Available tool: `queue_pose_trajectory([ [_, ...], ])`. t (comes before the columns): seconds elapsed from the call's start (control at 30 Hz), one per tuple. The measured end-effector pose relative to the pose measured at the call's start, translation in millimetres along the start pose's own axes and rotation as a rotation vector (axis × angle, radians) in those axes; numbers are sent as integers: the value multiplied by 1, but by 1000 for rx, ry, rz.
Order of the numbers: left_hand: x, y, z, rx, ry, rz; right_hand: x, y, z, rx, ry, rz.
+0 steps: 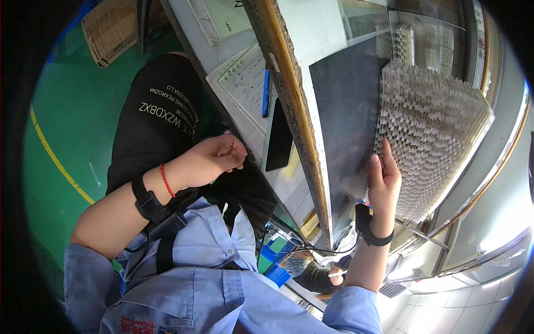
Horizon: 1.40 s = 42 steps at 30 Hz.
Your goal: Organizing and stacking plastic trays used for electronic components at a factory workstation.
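A green floor (72, 100) with a yellow line fills the left side, and a long workbench (289, 100) with a wooden edge runs from the far middle toward the near centre. On its dark panel (345, 111) leans a big pale honeycomb block (434, 122) (paper or card, its cells in neat rows), tilted up to the right. The right hand (382, 181) lies open and flat against the block's near left edge, fingers straight and together, a black strap on the wrist. A brown cardboard sheet (114, 28) sits far left on the floor. A white printed form (247, 78) lies on the bench's left shelf, a blue pen (266, 92) beside it, then a black phone (279, 136) nearer. The left hand (214, 158) is loosely curled at the shelf edge near the phone; whether it holds anything cannot be told.
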<state>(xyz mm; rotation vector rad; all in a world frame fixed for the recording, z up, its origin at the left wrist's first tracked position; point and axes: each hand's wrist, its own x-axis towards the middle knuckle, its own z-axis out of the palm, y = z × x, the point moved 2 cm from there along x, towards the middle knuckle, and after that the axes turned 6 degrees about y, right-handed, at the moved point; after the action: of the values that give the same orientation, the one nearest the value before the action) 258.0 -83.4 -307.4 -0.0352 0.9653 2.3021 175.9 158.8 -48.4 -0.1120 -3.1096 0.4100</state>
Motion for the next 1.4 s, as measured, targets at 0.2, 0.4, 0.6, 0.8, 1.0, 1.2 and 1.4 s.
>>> queue_pose_trajectory([
  [0.2,-2,3,1,2,-5,5,-1,-4,3,21,-12,-12],
  [0.4,-2,3,1,10,-7,8,3,-2,0,14,-37,-16],
  [0.6,-3,3,1,14,-2,35,-1,-13,0,157,-96,77],
  [0.8,-2,4,1,22,-10,39,-2,-14,0,197,-101,96],
  [1.0,-3,4,0,18,-5,30,-1,-15,-2,103,-111,77],
  [1.2,-3,8,1,42,0,1,-8,-14,-6,91,-41,11],
  [1.4,-2,6,1,40,-3,-4,-6,-7,-2,129,-55,58],
])
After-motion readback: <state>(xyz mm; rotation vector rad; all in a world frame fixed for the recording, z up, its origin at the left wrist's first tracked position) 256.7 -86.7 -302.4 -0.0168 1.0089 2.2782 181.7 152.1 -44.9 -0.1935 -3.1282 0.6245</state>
